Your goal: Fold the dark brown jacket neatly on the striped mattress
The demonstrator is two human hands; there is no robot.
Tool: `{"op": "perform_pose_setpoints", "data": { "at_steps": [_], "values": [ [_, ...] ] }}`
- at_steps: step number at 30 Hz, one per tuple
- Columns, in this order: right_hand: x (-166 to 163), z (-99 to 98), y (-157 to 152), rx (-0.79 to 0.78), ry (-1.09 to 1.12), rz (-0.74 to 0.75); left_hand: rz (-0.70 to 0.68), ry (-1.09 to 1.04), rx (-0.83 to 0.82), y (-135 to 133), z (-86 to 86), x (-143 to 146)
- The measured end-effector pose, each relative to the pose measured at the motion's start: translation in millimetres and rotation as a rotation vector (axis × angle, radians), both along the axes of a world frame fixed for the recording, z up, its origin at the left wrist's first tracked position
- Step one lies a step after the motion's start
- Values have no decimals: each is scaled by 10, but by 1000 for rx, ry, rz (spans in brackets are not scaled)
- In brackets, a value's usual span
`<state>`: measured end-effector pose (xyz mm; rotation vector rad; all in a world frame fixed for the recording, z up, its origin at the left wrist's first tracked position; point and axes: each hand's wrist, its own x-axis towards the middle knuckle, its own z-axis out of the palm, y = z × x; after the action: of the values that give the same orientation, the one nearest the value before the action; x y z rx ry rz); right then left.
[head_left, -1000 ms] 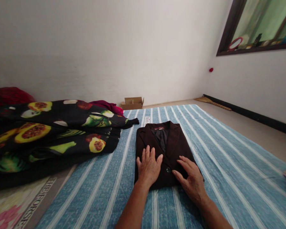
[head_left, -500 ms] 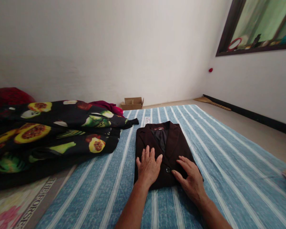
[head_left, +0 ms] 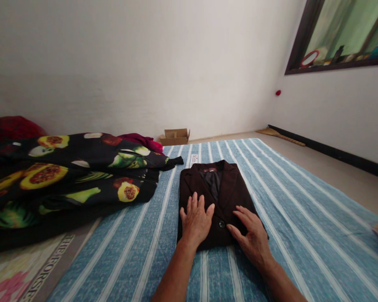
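A dark brown blazer (head_left: 229, 188) lies folded into a neat rectangle, its collar and lapels at the far end and its dark lining showing in the neck opening. One round dark button (head_left: 221, 224) is visible on its front. On the blazer's left front half rests my left hand (head_left: 197, 220), palm down with fingers spread. Over its lower right part lies my right hand (head_left: 252, 235), fingers apart, the thumb close to the button. Neither hand grips anything.
The blazer is on a blue-and-white striped bed sheet (head_left: 138, 247). A black garment printed with fruit (head_left: 82, 176) is heaped on the left, a maroon cloth (head_left: 141, 140) behind it. Farther back are a cardboard box (head_left: 176, 137), a broom (head_left: 280, 135) by the wall and a window (head_left: 343, 33).
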<state>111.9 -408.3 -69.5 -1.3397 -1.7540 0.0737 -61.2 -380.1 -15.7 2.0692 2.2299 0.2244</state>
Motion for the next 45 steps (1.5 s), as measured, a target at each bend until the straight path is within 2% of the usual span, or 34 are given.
{"op": "perform_pose_setpoints", "data": {
  "at_steps": [8, 14, 19, 23, 29, 36, 45],
  "values": [
    [-9, 13, -2, -8, -12, -6, -6, -21, -31, 11, 28, -8],
    [-11, -4, 10, 12, 1, -7, -12, -29, -81, 26, 134, -11],
    [-9, -23, 13, 7, -4, -5, -27, 49, 67, 30, 262, 140],
    [-9, -26, 8, 1, -22, -2, -133, 45, 102, 105, 295, 304],
    [-14, -40, 4, 3, -31, -9, -239, -3, 30, 241, 213, 406],
    [-9, -65, 12, 16, -34, -7, -240, -60, -15, 260, 110, 367],
    [1, -73, -9, 10, -106, 0, -235, -54, 32, 266, -15, 343]
  ]
}}
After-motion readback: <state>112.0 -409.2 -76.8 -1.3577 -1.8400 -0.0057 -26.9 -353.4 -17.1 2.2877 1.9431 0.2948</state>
